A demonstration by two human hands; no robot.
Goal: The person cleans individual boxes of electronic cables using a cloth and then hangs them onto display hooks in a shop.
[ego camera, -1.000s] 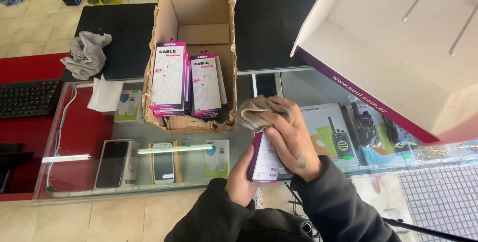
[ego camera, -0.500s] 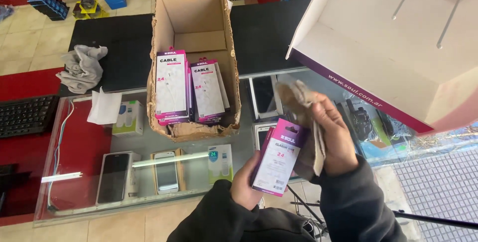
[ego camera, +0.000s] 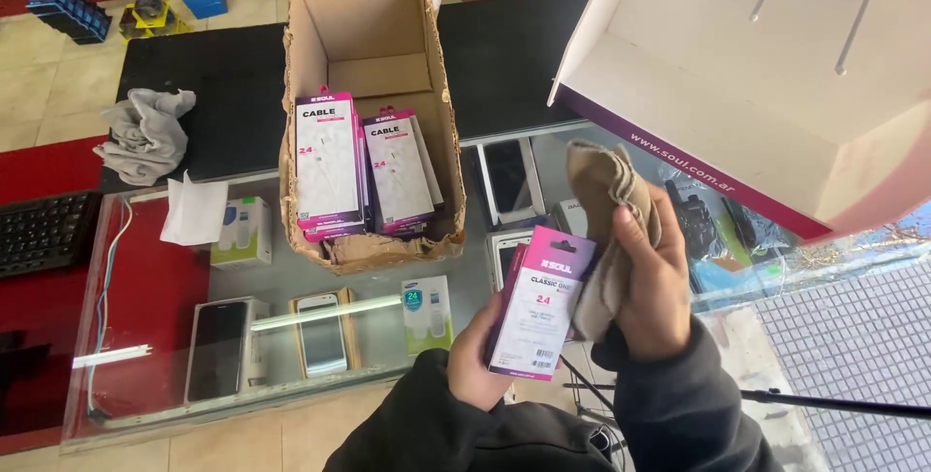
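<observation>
Head view gives me 2 hands low in the middle, over the glass surface [ego camera: 291,288]. My left hand [ego camera: 475,360] has its grip pinched on 1 purple-and-white cable package [ego camera: 538,302], fingers wrapped round the lower edge, the pack held upright and tilted a little to the right. My right hand [ego camera: 655,288] is clenched on 1 beige cloth [ego camera: 601,186]; the cloth rises above the knuckles and hangs down just beside the package's right edge, touching it or nearly so, I cannot tell which. Up and to the left stands 1 torn cardboard box [ego camera: 373,35], open, with 2 stacks of the same kind of cable packages [ego camera: 364,166] leaning inside; how many sit behind each front pack I cannot count. 1 grey rag [ego camera: 145,132] lies well apart at far left, and 1 white display stand [ego camera: 776,74] fills the upper right.
</observation>
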